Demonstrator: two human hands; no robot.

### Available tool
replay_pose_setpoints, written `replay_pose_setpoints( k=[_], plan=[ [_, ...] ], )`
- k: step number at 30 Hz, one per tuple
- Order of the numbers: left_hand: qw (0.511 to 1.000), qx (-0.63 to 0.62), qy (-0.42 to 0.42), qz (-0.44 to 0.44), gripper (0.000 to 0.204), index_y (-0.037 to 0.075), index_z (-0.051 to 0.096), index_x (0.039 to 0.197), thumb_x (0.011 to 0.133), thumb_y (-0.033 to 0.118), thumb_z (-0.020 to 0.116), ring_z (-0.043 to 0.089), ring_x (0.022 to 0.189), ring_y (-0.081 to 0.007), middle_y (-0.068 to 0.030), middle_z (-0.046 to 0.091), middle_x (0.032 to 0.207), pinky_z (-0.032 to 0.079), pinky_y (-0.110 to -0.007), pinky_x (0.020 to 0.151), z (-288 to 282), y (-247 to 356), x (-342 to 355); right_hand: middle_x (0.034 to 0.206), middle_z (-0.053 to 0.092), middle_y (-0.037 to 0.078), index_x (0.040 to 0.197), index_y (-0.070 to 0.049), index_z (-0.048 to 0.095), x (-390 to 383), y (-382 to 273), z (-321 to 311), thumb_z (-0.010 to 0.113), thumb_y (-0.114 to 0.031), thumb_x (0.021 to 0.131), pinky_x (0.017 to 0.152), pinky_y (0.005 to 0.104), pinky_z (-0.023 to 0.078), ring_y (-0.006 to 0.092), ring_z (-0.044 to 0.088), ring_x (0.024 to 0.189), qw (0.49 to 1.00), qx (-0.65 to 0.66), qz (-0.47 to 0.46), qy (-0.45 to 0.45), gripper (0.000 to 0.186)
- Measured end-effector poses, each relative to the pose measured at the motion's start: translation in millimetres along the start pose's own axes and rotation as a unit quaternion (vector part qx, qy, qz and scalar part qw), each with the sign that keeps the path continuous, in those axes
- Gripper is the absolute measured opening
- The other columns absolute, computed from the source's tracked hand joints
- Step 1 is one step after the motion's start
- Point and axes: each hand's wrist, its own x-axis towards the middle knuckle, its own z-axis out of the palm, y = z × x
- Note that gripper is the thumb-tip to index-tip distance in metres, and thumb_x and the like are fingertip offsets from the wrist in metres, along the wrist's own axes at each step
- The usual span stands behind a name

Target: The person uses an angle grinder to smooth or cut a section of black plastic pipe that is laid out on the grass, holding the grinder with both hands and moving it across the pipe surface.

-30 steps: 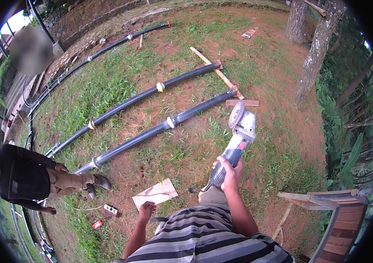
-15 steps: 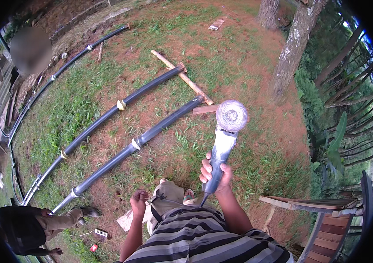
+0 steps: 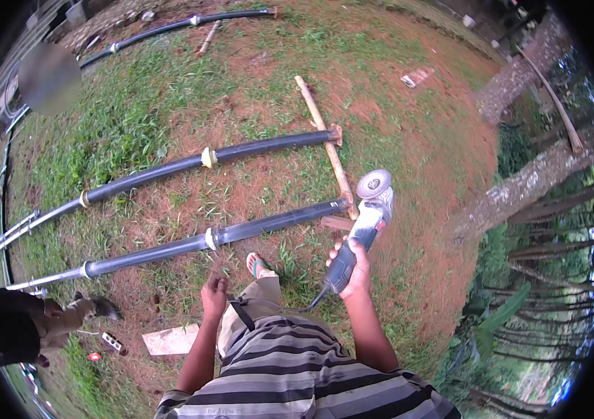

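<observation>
My right hand grips the body of an angle grinder, its disc raised at the top and its cord trailing down toward my waist. My left hand hangs with fingers curled and nothing visible in them, beside my trousers. Beyond the grinder, two long dark pipes with pale collars, the nearer and the farther, lie across the grass, their right ends resting on a wooden pole. A short reddish plank lies partly behind the grinder. My sandalled foot shows below the nearer pipe.
A person in dark clothing is at the lower left, near a power strip and a pale board. Another pipe runs along the top. Tree trunks border the ground on the right, beside dense foliage.
The view has turned and shifted. The grinder has swung round in my right hand, its disc angled differently. My sandalled foot has come further forward into view, and my left hand sits higher in the frame.
</observation>
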Motion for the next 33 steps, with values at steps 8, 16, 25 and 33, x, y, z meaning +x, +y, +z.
replay_pose_setpoints(
  k=[8, 16, 25, 33],
  plan=[
    [0.995, -0.055, 0.080, -0.035, 0.017, 0.000, 0.071, 0.113, 0.104, 0.009, 0.060, 0.071, 0.081, -0.0137, -0.0083, 0.076, 0.089, 0.057, -0.032, 0.077, 23, 103, 98, 0.083, 0.066, 0.008, 0.111, -0.005, 0.058, 120, 7, 37, 0.076, -0.018, 0.094, 0.056, 0.0377, 0.060, 0.0215, 0.068, 0.064, 0.966, -0.235, -0.030, 0.107, 0.028],
    [0.988, -0.023, 0.139, 0.069, 0.023, 0.002, 0.067, 0.124, 0.102, 0.009, 0.064, 0.071, 0.079, -0.0220, -0.0119, 0.074, 0.088, 0.056, -0.037, 0.073, 63, 241, 138, 0.083, 0.070, 0.011, 0.108, -0.001, 0.061, 185, 11, 58, 0.078, -0.017, 0.091, 0.057, 0.0348, 0.059, 0.0207, 0.071, 0.064, 0.907, -0.417, 0.060, -0.020, 0.029],
    [0.973, -0.003, 0.190, 0.134, 0.038, 0.007, 0.063, 0.137, 0.099, 0.004, 0.066, 0.071, 0.079, -0.0207, -0.0097, 0.072, 0.096, 0.055, -0.035, 0.069, 109, 323, 140, 0.086, 0.072, 0.010, 0.110, 0.000, 0.061, 215, -20, 94, 0.077, -0.012, 0.091, 0.062, 0.0330, 0.060, 0.0193, 0.073, 0.067, 0.851, -0.482, 0.048, -0.202, 0.028],
    [0.943, 0.001, 0.287, 0.167, 0.030, 0.003, 0.067, 0.129, 0.100, 0.012, 0.071, 0.070, 0.082, -0.0143, -0.0082, 0.073, 0.099, 0.056, -0.030, 0.067, 124, 368, 146, 0.086, 0.073, 0.010, 0.111, 0.000, 0.059, 221, -44, 101, 0.082, -0.009, 0.087, 0.067, 0.0342, 0.061, 0.0184, 0.074, 0.071, 0.825, -0.483, -0.013, -0.293, 0.034]
  ],
)
